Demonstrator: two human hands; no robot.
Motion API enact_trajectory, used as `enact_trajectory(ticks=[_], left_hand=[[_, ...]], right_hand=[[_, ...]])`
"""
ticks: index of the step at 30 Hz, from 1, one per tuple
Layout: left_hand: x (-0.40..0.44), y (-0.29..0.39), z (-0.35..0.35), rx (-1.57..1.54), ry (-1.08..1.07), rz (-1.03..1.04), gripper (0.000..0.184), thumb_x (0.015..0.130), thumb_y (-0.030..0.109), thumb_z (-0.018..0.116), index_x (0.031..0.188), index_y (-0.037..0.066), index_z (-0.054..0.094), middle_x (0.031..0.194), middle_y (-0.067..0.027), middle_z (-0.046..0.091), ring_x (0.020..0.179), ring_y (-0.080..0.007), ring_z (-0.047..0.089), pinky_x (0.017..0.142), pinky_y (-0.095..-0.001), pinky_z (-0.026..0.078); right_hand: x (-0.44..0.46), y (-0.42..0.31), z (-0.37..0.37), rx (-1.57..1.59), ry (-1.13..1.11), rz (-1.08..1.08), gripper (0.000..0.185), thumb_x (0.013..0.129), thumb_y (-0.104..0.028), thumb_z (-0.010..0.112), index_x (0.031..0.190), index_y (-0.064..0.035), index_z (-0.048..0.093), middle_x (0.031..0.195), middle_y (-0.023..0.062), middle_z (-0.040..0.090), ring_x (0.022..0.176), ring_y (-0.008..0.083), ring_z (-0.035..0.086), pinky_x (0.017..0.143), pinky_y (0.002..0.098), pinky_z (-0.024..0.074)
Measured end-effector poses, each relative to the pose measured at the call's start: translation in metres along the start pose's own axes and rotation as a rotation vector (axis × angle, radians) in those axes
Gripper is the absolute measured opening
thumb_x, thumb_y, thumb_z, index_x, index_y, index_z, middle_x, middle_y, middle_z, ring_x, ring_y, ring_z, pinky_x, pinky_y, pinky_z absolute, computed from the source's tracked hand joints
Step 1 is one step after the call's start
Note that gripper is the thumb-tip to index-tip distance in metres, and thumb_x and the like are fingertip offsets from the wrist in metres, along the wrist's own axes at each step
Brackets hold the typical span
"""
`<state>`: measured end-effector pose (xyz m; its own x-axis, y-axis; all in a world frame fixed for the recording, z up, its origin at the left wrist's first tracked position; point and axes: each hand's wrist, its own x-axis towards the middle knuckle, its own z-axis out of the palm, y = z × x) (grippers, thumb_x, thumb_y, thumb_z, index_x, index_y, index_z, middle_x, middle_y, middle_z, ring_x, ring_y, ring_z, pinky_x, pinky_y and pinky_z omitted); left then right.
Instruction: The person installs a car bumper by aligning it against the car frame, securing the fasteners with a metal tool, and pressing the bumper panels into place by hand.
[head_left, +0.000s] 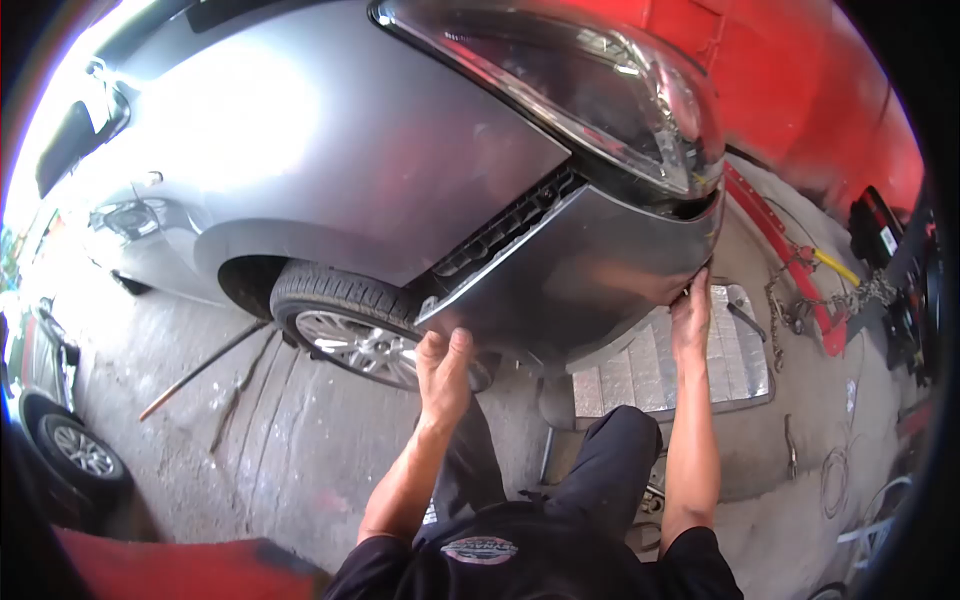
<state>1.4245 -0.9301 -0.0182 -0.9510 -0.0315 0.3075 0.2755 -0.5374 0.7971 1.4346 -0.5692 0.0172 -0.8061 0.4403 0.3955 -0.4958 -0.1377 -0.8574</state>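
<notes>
A dark grey front bumper cover [575,275] hangs partly away from the silver fender [390,170], with a gap along its upper edge. In that gap shows a black slotted bracket [505,228]. My left hand [443,378] grips the cover's rear lower corner, thumb up, beside the front wheel [350,325]. Farther right, my right hand [691,318] holds the cover near its front, fingers partly hidden behind it. Above the cover sits the headlight [600,95], with a dark opening under its front corner.
A silver quilted mat [680,355] lies on the concrete floor below the bumper. A red metal beam [785,255] with a chain [860,295] is at the right, by a red panel [800,90]. A long rod [200,370] lies left; another car [75,440] stands beyond.
</notes>
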Motion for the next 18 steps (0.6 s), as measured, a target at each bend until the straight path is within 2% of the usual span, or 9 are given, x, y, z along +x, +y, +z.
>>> enact_trajectory(ticks=[5,6,9,10,14,16,18], left_hand=[[-0.001,0.01,0.006,0.01,-0.009,-0.031,0.017,0.097,0.024,0.07,0.091,0.008,0.067,0.08,0.0052,0.062,0.073,-0.0048,0.053,0.07,-0.0233,0.044],[0.002,0.011,0.009,0.002,-0.006,-0.017,0.019,0.097,0.025,0.07,0.091,0.008,0.067,0.08,0.005,0.062,0.073,-0.0048,0.053,0.07,-0.0233,0.044],[0.005,0.015,0.009,0.008,-0.028,-0.006,0.024,0.096,0.028,0.071,0.089,0.006,0.066,0.083,0.0031,0.064,0.074,-0.0058,0.055,0.071,-0.0236,0.046],[0.006,0.013,0.01,-0.017,-0.02,-0.009,0.024,0.096,0.028,0.072,0.089,0.007,0.065,0.083,0.0029,0.065,0.074,-0.0063,0.056,0.071,-0.0238,0.047],[0.016,-0.008,-0.007,-0.034,-0.012,-0.017,0.019,0.098,0.023,0.069,0.089,0.007,0.065,0.086,0.0,0.067,0.077,-0.0094,0.063,0.073,-0.0276,0.054],[0.016,-0.005,-0.003,-0.037,-0.034,-0.053,0.016,0.1,0.019,0.066,0.092,0.006,0.066,0.093,-0.0044,0.07,0.083,-0.0135,0.068,0.076,-0.0312,0.058],[0.016,0.002,0.004,-0.099,-0.115,-0.015,0.023,0.098,0.027,0.068,0.098,0.004,0.065,0.098,-0.0066,0.07,0.088,-0.0156,0.069,0.077,-0.0332,0.059]], right_hand=[[0.002,0.0,-0.01,0.021,0.006,0.125,0.076,0.103,-0.054,0.048,0.161,-0.0157,0.019,0.161,0.0056,0.03,0.146,0.0255,0.031,0.118,0.0465,0.0269],[0.001,-0.004,-0.007,0.003,0.025,0.156,0.075,0.102,-0.055,0.049,0.16,-0.016,0.022,0.157,0.0059,0.036,0.141,0.025,0.038,0.113,0.0478,0.0317],[-0.001,-0.012,0.003,-0.029,0.05,0.176,0.072,0.102,-0.056,0.048,0.158,-0.0163,0.027,0.151,0.0059,0.044,0.135,0.0246,0.044,0.108,0.0468,0.0364],[-0.002,-0.013,0.008,-0.03,0.063,0.119,0.069,0.102,-0.057,0.047,0.155,-0.0138,0.033,0.145,0.0067,0.05,0.13,0.0243,0.047,0.103,0.0457,0.0395],[0.002,-0.006,-0.005,-0.043,0.002,0.18,0.076,0.101,-0.059,0.047,0.155,-0.0074,0.031,0.149,0.0088,0.045,0.131,0.0251,0.047,0.105,0.0461,0.0393],[0.004,0.003,-0.011,-0.056,0.049,0.154,0.08,0.101,-0.061,0.047,0.157,-0.009,0.025,0.152,0.0099,0.042,0.134,0.0268,0.046,0.108,0.0468,0.0378],[-0.006,0.001,-0.006,-0.081,0.092,0.112,0.084,0.1,-0.062,0.048,0.16,-0.0109,0.019,0.155,0.0112,0.039,0.136,0.029,0.044,0.11,0.0479,0.0362]])
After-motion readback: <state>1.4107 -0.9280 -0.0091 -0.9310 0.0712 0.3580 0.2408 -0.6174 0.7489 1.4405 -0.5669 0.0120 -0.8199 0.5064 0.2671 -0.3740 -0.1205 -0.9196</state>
